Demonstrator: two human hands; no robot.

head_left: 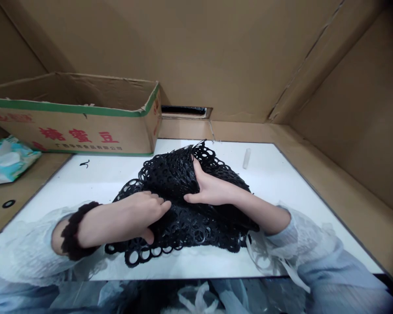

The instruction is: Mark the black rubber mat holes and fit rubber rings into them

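Observation:
A floppy pile of black perforated sheet [196, 231], full of ring-shaped holes, lies bunched on the white board in front of me. It looks rubbery, and several layers seem to overlap. My left hand [136, 218] rests at its left part, fingers curled over the material and thumb low near the front edge. My right hand [211, 185] grips a raised fold in the middle, with the thumb on the near side and the other fingers partly hidden in the layers.
A cardboard box [118, 131] with green trim stands at the back left. Beside it is a tissue pack [9, 159]. A black ring [8, 203], a black scrap [84, 164] and a small clear tube [246, 158] lie around. Cardboard walls [356, 117] enclose the white board [301, 196].

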